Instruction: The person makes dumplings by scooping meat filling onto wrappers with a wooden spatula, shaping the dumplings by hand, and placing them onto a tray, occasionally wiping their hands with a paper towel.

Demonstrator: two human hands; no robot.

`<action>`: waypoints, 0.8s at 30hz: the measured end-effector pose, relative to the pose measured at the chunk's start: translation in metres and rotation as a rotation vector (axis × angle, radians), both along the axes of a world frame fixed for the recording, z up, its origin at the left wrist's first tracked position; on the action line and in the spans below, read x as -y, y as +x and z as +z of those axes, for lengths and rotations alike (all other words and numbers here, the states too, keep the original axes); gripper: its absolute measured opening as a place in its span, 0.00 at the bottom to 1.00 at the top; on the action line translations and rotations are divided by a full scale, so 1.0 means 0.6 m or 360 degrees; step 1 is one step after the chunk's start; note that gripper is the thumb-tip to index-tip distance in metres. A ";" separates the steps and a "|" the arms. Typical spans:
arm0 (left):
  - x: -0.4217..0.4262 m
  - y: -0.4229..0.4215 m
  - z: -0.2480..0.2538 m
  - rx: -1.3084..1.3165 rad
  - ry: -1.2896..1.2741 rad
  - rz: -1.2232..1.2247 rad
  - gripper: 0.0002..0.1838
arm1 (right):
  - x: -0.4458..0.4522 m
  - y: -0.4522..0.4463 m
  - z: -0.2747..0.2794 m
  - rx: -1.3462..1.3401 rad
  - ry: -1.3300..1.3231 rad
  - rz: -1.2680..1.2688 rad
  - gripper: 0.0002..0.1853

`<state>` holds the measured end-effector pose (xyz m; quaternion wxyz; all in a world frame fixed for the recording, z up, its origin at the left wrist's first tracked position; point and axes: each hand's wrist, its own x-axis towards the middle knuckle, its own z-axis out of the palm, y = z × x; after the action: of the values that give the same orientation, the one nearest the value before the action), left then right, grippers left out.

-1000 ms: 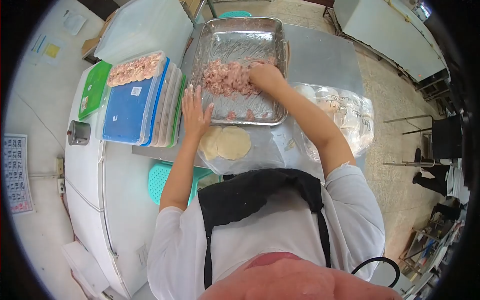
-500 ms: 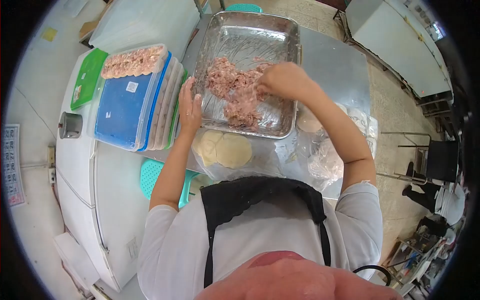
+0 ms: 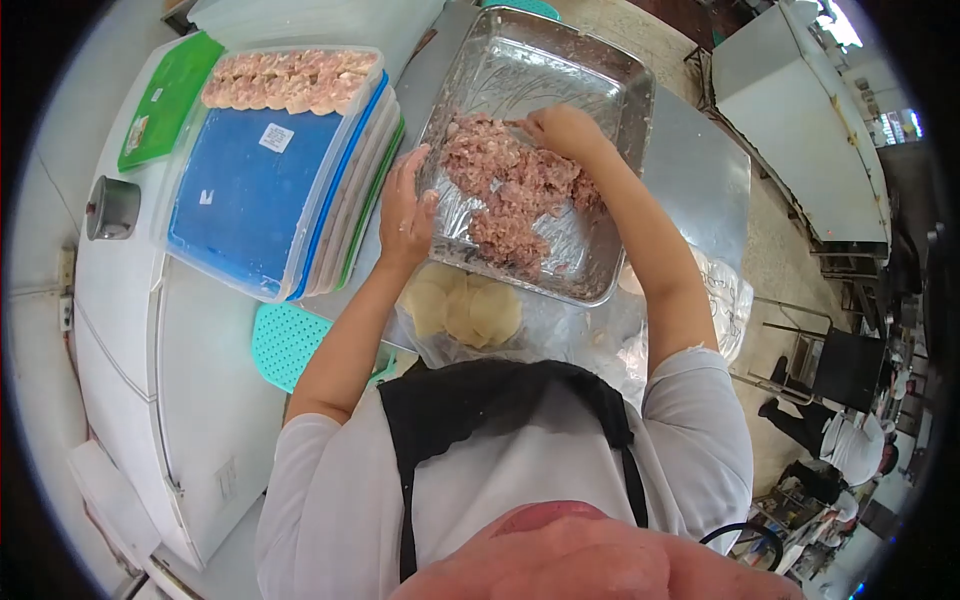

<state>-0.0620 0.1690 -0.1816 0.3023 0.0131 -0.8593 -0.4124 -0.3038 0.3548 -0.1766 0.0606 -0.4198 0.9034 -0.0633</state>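
A metal pan (image 3: 628, 75) holds a spread of raw minced meat (image 3: 505, 185) in its near half. My left hand (image 3: 408, 220) rests against the pan's left side, fingers stretched out along the rim. Over the far edge of the meat, my right hand (image 3: 568, 133) is closed; a thin dark piece shows at its fingertips, too small to name. Round pale dough wrappers (image 3: 460, 305) lie on plastic just below the pan.
Left of the pan stands a stack of lidded containers with a blue top (image 3: 250, 200), a row of filled dumplings (image 3: 290, 82) along its far end. A metal cup (image 3: 113, 208) and a green lid (image 3: 172, 100) are farther left. A teal stool (image 3: 285, 345) sits below.
My right hand has moved from the meat's right side to its far edge. The meat looks more spread toward the right. The whole view has shifted and turned slightly.
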 end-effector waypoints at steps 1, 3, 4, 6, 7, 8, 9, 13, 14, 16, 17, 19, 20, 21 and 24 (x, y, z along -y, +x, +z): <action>0.001 0.002 -0.003 0.0006 0.0017 0.0001 0.33 | -0.001 0.019 0.006 -0.0030 0.0035 0.0100 0.19; 0.002 0.001 -0.006 0.0018 -0.0033 0.0022 0.32 | -0.016 0.060 0.033 -0.0037 0.0154 0.0186 0.18; 0.003 -0.001 -0.006 0.0007 -0.0017 0.0023 0.32 | -0.024 0.081 0.047 -0.0050 0.0253 0.0276 0.17; 0.003 0.002 -0.008 0.0036 -0.0020 0.0001 0.31 | -0.047 0.134 0.060 -0.0065 0.0329 0.0329 0.18; 0.002 0.003 -0.008 0.0033 -0.0009 0.0000 0.31 | -0.058 0.156 0.066 -0.0077 0.0388 0.0382 0.19; 0.002 0.004 -0.007 0.0041 -0.0050 0.0020 0.31 | -0.069 0.172 0.073 -0.0082 0.0398 0.0380 0.19; 0.001 0.004 -0.006 0.0048 -0.0093 0.0039 0.30 | -0.083 0.185 0.083 -0.0101 0.0394 0.0474 0.19; 0.001 0.000 -0.011 0.0030 -0.0120 0.0022 0.29 | -0.124 0.160 0.182 -0.0199 0.0516 0.0260 0.18; 0.000 0.000 -0.014 0.0039 -0.0155 0.0056 0.29 | -0.138 0.145 0.195 -0.0199 0.0521 0.0256 0.18; -0.001 0.002 -0.013 0.0047 -0.0183 0.0086 0.28 | -0.161 0.111 0.209 -0.0407 0.0428 -0.0082 0.15; -0.001 0.002 -0.010 0.0049 -0.0167 0.0071 0.28 | -0.169 0.094 0.178 -0.0410 0.0432 -0.0088 0.15; -0.002 0.000 -0.011 0.0044 -0.0142 0.0062 0.27 | -0.190 0.074 0.085 -0.0447 0.0583 -0.0055 0.11; -0.001 -0.001 -0.010 0.0036 -0.0140 0.0061 0.27 | -0.185 0.109 0.079 -0.0451 0.0461 -0.0007 0.10; -0.002 -0.001 -0.010 0.0048 -0.0169 0.0098 0.27 | -0.173 0.166 0.075 -0.0452 0.0345 0.0044 0.09; -0.009 -0.001 -0.014 0.0081 -0.0225 0.0168 0.27 | -0.165 0.282 0.068 -0.0533 0.0194 0.0220 0.08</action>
<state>-0.0623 0.1742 -0.1899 0.3018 0.0476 -0.8918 -0.3335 -0.1344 0.4536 -0.1355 -0.0609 -0.4811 0.8720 0.0666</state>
